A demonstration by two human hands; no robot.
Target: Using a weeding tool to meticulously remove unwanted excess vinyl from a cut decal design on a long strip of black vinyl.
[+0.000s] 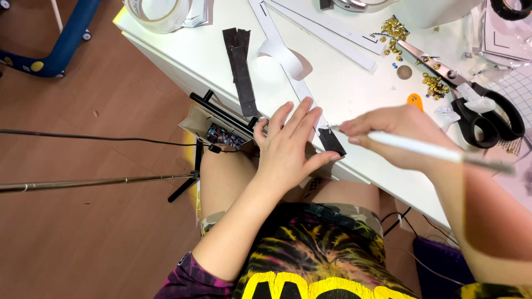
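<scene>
the left hand [288,145] lies flat and open, fingers together, pinning a small dark strip [331,140] at the white table's [343,94] near edge so it cannot slide. the right hand [396,133] is clamped on a white pen-like tool [421,148], tip at the strip. scissors [482,113] lie nearby.

a: so what's on the desk?

b: left hand [288,145] lies flat at the edge of the white table [338,94], fingers spread, pinning down a small dark piece [331,141] that sits on a long white strip [288,61]. right hand [396,133] grips a white pen-like tool [426,148], its tip touching the top of that dark piece.

a: anything else around?

b: black-handled scissors [482,113] off to the right, little gold studs [394,32] scattered near the blades, a longer dark strip [242,69] to the left, and a roll of clear tape [158,12] at the table corner.
</scene>
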